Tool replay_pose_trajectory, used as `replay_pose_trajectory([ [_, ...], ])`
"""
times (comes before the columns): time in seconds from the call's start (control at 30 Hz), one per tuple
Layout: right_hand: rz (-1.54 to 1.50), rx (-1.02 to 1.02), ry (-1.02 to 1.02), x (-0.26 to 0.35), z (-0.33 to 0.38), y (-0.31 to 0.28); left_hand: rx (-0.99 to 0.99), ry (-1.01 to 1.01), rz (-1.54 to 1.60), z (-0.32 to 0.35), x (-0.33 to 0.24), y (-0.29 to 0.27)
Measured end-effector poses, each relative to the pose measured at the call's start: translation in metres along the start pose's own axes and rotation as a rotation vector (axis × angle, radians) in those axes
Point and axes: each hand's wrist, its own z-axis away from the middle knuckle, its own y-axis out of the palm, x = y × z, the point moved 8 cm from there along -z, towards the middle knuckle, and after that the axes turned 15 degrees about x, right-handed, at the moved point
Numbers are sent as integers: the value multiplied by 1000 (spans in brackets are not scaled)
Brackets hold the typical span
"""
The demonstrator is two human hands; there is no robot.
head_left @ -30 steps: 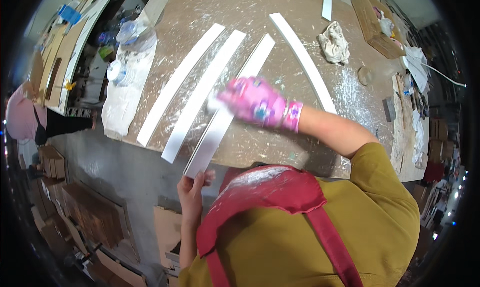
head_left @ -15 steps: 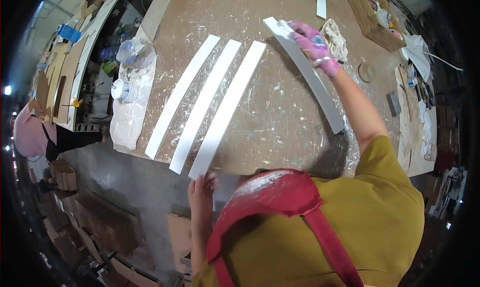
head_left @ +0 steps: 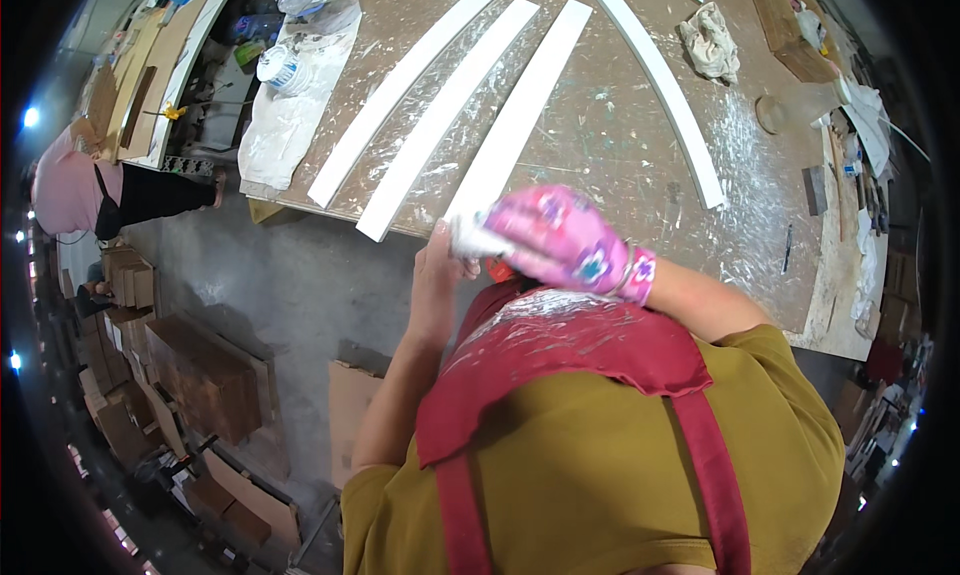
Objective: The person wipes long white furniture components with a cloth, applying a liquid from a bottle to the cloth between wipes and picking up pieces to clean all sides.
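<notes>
The right hand (head_left: 560, 240), in a pink glove, has come back from the far strip (head_left: 660, 85) to the near edge of the surface (head_left: 620, 145). Both hands now pinch the near end of the third white strip (head_left: 515, 120); the left hand (head_left: 437, 275) is bare.

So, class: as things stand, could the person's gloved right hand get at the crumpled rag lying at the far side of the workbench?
Probably yes. The right hand is at the near edge, and the bench between it and the rag holds only a flat white strip, easily passed over, though it is a long stretch.
</notes>
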Motion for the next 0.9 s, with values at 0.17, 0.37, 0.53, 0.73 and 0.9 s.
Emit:
replay_pose_trajectory([
  [0.17,240,20,150,-51,3,11,-46,55,103,7,6,1],
  [0.37,350,253,162,-68,-6,27,-109,-22,221,8,10,4],
  [0.53,328,97,142,-94,-10,16,-241,-77,123,23,2,-11],
  [0.73,385,-7,476,-270,-14,-27,-203,-88,-111,29,-7,-22],
  [0.9,198,-119,678,-358,-7,-71,-183,-89,-41,28,0,-28],
])
